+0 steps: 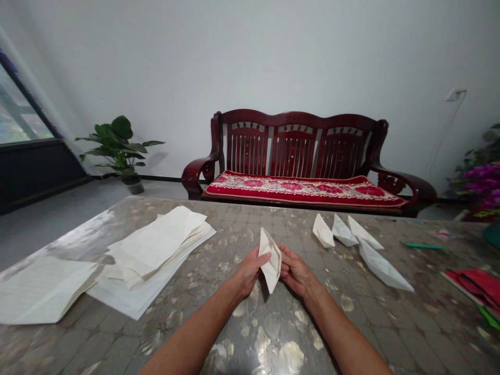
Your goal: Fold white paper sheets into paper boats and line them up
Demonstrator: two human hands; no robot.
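Observation:
A folded cream paper boat (270, 263) is held upright above the table between my two hands. My left hand (250, 268) grips its left side, the thumb pressed on the near face. From the other side, my right hand (295, 270) pinches the boat's right edge with thumb and fingers. The right fingertips are partly hidden behind the paper. To the right on the table sit several finished paper boats: a cream one (323, 230), a white one (344, 230), and a longer white one (383, 264) nearer to me.
Loose paper sheets (156, 245) lie piled on the left of the patterned table (219, 312), with another sheet (42, 289) beside them. At the right are a green pen (425, 246) and a red book (476, 286) with dark glasses on it. A wooden bench (292, 146) stands behind.

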